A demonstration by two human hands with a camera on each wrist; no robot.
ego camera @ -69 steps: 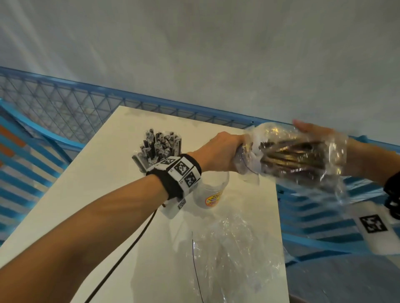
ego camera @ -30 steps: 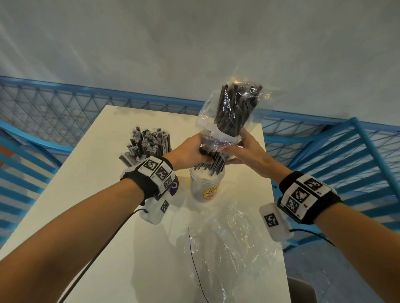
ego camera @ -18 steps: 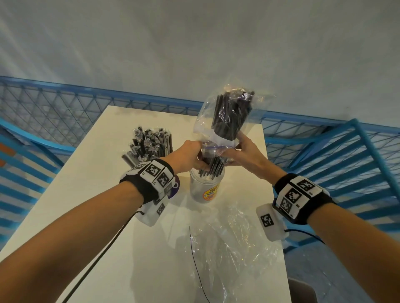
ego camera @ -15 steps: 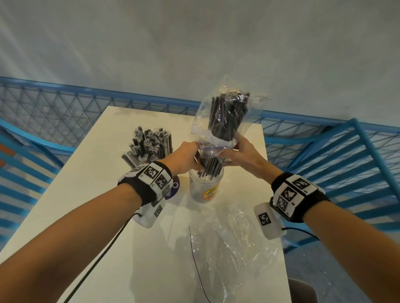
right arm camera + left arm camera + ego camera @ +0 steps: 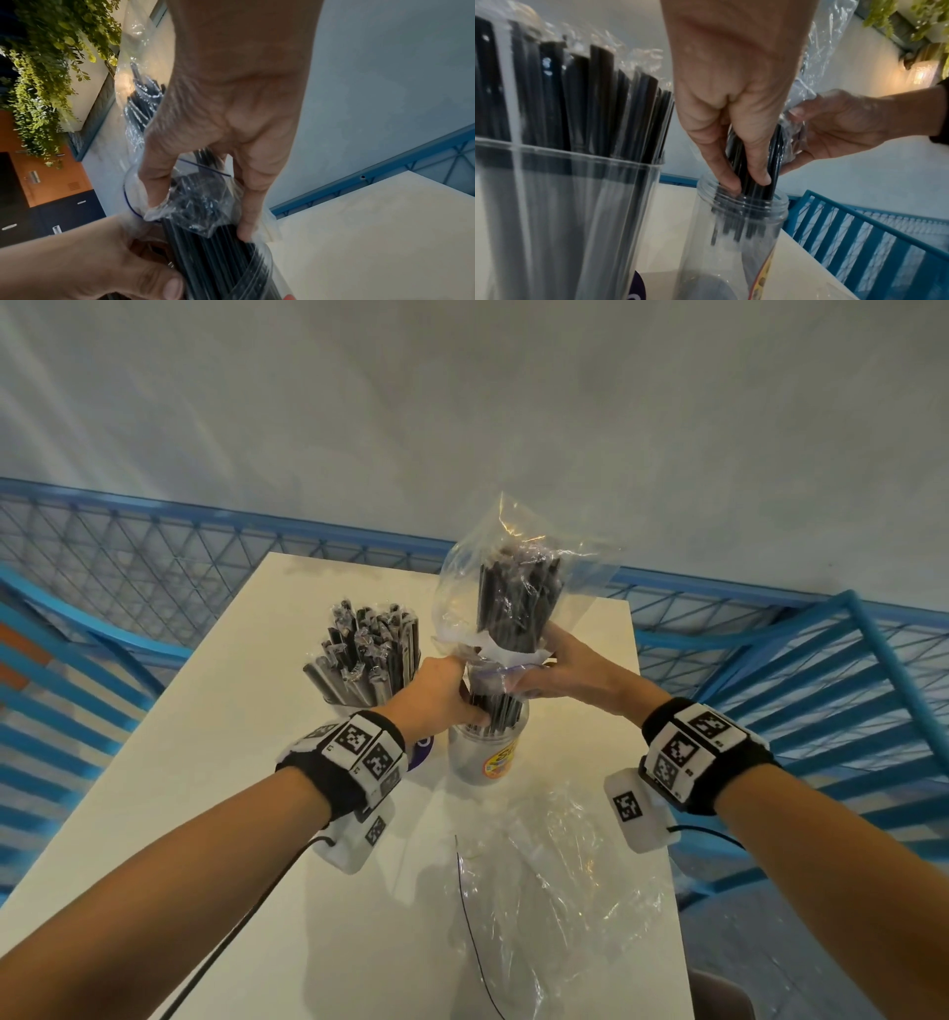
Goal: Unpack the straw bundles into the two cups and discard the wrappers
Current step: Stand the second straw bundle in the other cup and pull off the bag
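Note:
A bundle of black straws (image 5: 516,603) stands upright over the clear right cup (image 5: 488,755), its lower ends inside the cup's mouth (image 5: 743,205). My left hand (image 5: 452,690) grips the bare lower part of the straws (image 5: 752,162) just above the rim. My right hand (image 5: 554,670) pinches the open mouth of the clear plastic wrapper (image 5: 518,557) that still sleeves the upper half (image 5: 200,205). The left cup (image 5: 559,213) is packed with individually wrapped black straws (image 5: 367,654).
An empty clear wrapper (image 5: 554,880) lies crumpled on the white table (image 5: 215,762) near me, by a thin black cable (image 5: 472,932). Blue mesh railings (image 5: 154,567) border the table on the left, back and right. A grey wall rises behind.
The bundle went from lying sideways in both hands to upright over the right cup. In the last second it has sunk lower, and the wrapper has slid up off the lower part of the straws.

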